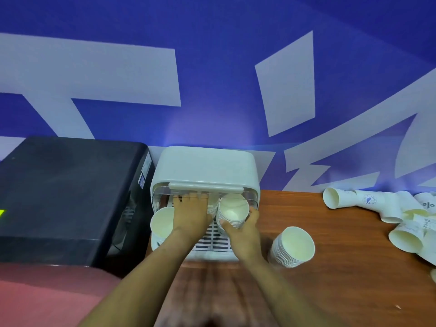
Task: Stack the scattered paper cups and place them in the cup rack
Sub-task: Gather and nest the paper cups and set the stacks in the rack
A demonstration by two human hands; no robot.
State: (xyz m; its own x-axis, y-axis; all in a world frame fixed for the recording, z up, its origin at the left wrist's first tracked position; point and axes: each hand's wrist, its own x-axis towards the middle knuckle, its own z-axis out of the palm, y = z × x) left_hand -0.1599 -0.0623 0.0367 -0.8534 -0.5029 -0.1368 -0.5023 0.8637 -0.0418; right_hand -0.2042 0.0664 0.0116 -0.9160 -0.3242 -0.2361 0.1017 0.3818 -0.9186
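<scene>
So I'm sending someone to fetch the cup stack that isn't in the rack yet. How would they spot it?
Start at the white cup rack against the blue wall, then look to its right on the wooden table. The free-standing cup stack stands upright there, near the front. Unlike the stack in the right hand, no hand touches it, and unlike the loose cups lying farther right, it is neatly nested.

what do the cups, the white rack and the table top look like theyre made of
White stack of cups in the right hand: likely thin matte paper, with rolled rims and cream insides.
White rounded cup rack: looks like moulded plastic, smooth with a slight sheen, soft corners and a clear front flap.
Reddish-brown table top: wood or wood-look laminate; streaky grain shows, but which one cannot be told.
</scene>
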